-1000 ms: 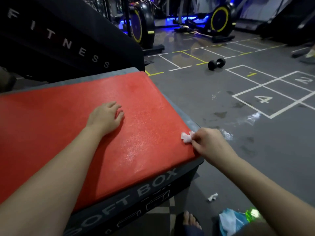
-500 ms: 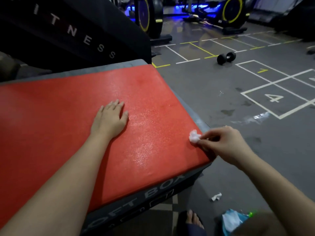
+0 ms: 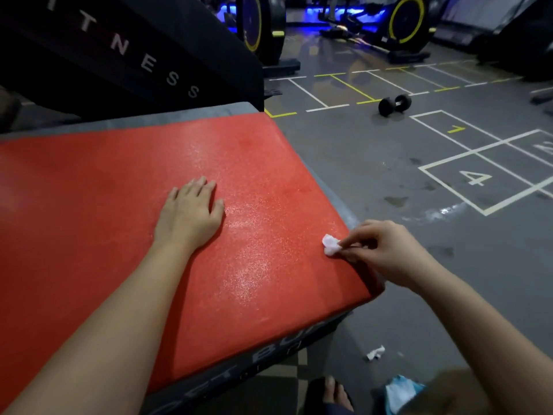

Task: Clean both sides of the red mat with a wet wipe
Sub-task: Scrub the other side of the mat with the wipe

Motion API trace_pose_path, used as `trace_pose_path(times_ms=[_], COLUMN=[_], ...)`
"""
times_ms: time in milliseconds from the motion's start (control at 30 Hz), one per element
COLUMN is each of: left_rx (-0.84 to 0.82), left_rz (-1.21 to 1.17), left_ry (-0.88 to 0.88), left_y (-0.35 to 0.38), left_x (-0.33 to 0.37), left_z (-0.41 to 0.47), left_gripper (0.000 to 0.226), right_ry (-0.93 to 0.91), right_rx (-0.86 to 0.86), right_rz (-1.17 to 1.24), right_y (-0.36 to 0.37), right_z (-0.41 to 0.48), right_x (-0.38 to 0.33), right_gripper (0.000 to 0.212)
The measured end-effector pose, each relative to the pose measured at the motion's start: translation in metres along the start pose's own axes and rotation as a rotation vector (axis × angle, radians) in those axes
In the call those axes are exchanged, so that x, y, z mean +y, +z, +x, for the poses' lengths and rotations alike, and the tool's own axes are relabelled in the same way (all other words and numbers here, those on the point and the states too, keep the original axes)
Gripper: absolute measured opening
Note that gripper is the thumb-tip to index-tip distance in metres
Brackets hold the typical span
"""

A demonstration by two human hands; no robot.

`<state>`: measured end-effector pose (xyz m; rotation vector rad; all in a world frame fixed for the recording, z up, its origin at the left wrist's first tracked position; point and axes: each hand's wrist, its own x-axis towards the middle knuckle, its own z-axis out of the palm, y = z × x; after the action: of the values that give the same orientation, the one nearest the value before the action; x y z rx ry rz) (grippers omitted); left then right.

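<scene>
Closest to me, my foot (image 3: 332, 390) in a dark sandal stands on the floor (image 3: 374, 163). A blue-and-white packet (image 3: 399, 395) lies just beside it, and a small white scrap (image 3: 375, 352) a little farther out. In front of me is a dark grey soft box (image 3: 263, 357) with pale lettering on its side.

The red mat (image 3: 119, 220) lies flat on top of the box and covers nearly all of it. My left hand (image 3: 191, 217) rests palm down near the middle of the mat, fingers straight and close together. My right hand (image 3: 386, 250) is at the mat's right edge, thumb and fingertips pinching a small crumpled wet wipe (image 3: 331, 244) that touches the red surface. The mat glistens between my two hands.

Beyond the box, the grey floor carries white painted squares, one marked with a 4 (image 3: 475, 178), and some damp patches. A black dumbbell (image 3: 394, 105) lies farther off. At the back stand a slanted black panel (image 3: 149, 64) with white letters and exercise machines (image 3: 407, 22) with yellow-rimmed wheels, lit blue.
</scene>
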<state>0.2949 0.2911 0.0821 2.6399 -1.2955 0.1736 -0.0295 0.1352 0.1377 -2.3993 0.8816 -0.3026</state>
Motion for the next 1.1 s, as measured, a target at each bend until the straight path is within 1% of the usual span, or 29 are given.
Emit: trace_pose_path(times_ms=[133, 200, 267, 367, 467, 533, 700, 800, 900, 967, 1033, 1100], left_rx=[-0.01, -0.016, -0.019, -0.017, -0.014, -0.015, -0.035, -0.038, -0.033, -0.025, -0.03, -0.044], left_rz=[-0.012, -0.016, -0.013, -0.009, 0.0, -0.001, -0.001, -0.005, -0.006, -0.005, -0.009, -0.006], left_ry=[-0.003, -0.008, -0.01, -0.005, 0.0, -0.003, -0.011, -0.007, 0.002, -0.004, -0.005, -0.003], left_y=[-0.001, -0.002, -0.003, -0.002, -0.001, -0.002, -0.005, -0.007, -0.005, -0.003, -0.004, -0.004], left_x=[0.001, 0.001, 0.0, 0.0, 0.0, 0.0, 0.001, 0.001, 0.001, 0.0, 0.0, 0.001], left_z=[0.0, -0.002, -0.002, -0.001, -0.001, -0.002, -0.003, -0.003, -0.003, -0.002, -0.001, -0.001], left_gripper=[0.061, 0.061, 0.061, 0.062, 0.068, 0.072, 0.064, 0.071, 0.073, 0.072, 0.072, 0.071], right_ry=[-0.046, -0.038, 0.011, 0.055, 0.061, 0.061, 0.043, 0.084, 0.031, -0.014, -0.042, -0.078], right_rx=[0.207, 0.261, 0.224, 0.1, 0.038, 0.046, 0.193, 0.161, 0.109, 0.03, -0.048, -0.044], right_rz=[0.023, 0.047, 0.031, 0.018, 0.045, 0.037, 0.073, 0.081, -0.018, -0.043, -0.058, -0.093], right_y=[0.025, 0.032, 0.027, 0.013, 0.013, 0.017, 0.04, 0.036, 0.022, 0.013, 0.008, 0.012], right_z=[0.043, 0.074, 0.09, 0.08, 0.077, 0.099, 0.184, 0.191, 0.161, 0.143, 0.149, 0.172], right_x=[-0.002, -0.006, -0.007, -0.006, -0.005, -0.013, -0.033, -0.033, -0.018, -0.01, -0.009, -0.015], right_gripper=[0.007, 0.006, 0.001, 0.015, 0.028, 0.031, 0.032, 0.035, 0.038, 0.038, 0.038, 0.036])
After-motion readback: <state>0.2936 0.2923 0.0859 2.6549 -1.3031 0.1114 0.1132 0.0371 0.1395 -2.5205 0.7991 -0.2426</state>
